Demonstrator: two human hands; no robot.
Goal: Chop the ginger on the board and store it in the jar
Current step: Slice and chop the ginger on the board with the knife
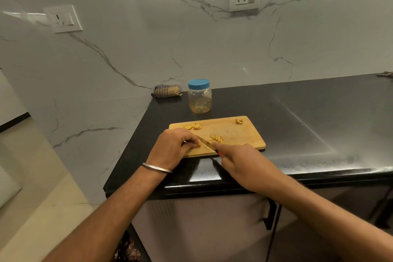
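I am halfway: my left hand (pixel 173 144) pins ginger (pixel 197 145), my right hand (pixel 240 162) grips the knife (pixel 205 143); the jar (pixel 199 96) stays capped.

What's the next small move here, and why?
Probably press the knife down through the ginger piece pinned under the left hand. The right hand has the blade angled right beside those fingertips, uncut slices wait at the board's far edge, and the jar is lidded.
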